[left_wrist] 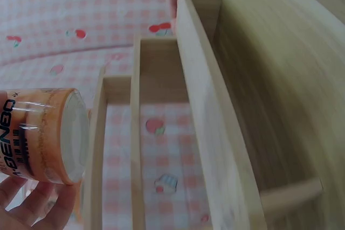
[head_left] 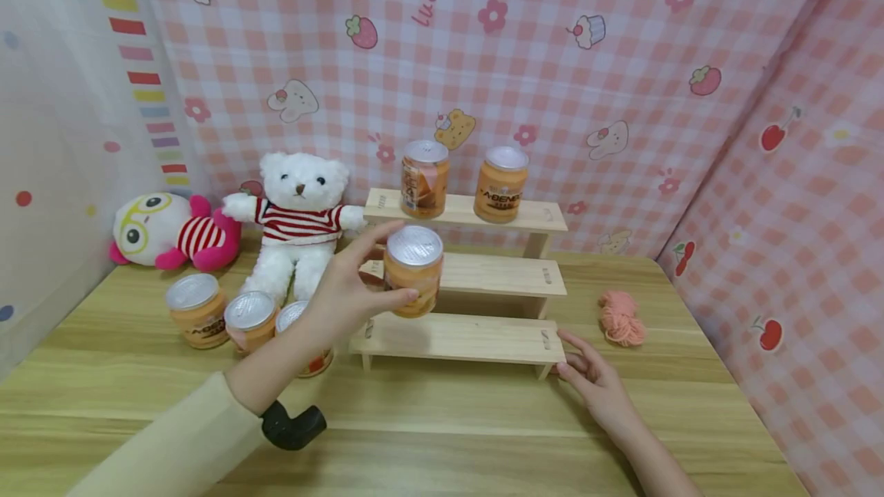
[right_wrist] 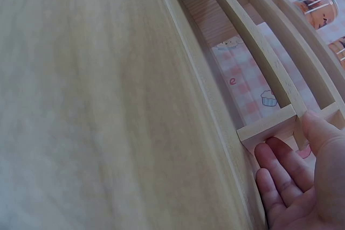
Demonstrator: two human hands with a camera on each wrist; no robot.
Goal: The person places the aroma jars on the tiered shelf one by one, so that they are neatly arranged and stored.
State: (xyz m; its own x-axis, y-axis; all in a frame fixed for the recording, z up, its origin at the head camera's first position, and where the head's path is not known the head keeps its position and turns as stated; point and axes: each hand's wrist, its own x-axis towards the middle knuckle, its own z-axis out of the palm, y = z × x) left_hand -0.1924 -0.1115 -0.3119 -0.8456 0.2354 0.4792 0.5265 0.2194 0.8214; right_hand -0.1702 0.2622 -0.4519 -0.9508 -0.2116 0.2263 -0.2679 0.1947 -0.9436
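Note:
My left hand (head_left: 345,286) grips an orange can (head_left: 416,271) with a silver lid, holding it upright in the air in front of the middle step of a three-step wooden shelf (head_left: 456,337). In the left wrist view the fingers (left_wrist: 40,203) lie along the side of this can (left_wrist: 38,136), which has dark lettering. At the right end of the lowest step, my right hand (head_left: 597,382) holds the shelf, thumb at the step's front corner and fingers beside the leg. Two similar cans, one on the left (head_left: 424,182) and one on the right (head_left: 501,186), stand on the top step.
Several more cans (head_left: 196,313) stand on the table left of the shelf, some partly behind my left forearm. A white teddy bear (head_left: 300,213) and a pink-and-white plush toy (head_left: 173,232) are behind them. Pink yarn (head_left: 621,318) lies right of the shelf.

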